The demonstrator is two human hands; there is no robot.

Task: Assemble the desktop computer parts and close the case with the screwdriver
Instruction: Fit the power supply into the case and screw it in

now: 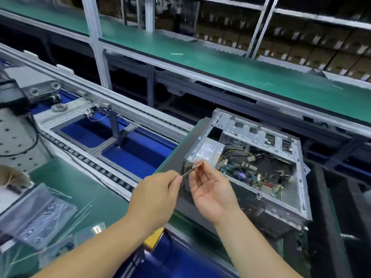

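While both hands pinch a thin metal strip (193, 167), clear bags (38, 215) lie left of the open case (261, 157).

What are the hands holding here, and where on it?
A thin metal rod, likely a screwdriver bit. The left hand pinches its lower end; the right hand holds its upper part at the fingertips, in front of the open computer case.

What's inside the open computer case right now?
Inside the computer case: a silver power supply at the near-left corner, yellow and black cables, and the green motherboard. The drive cage covers the far side, hiding what lies beneath it.
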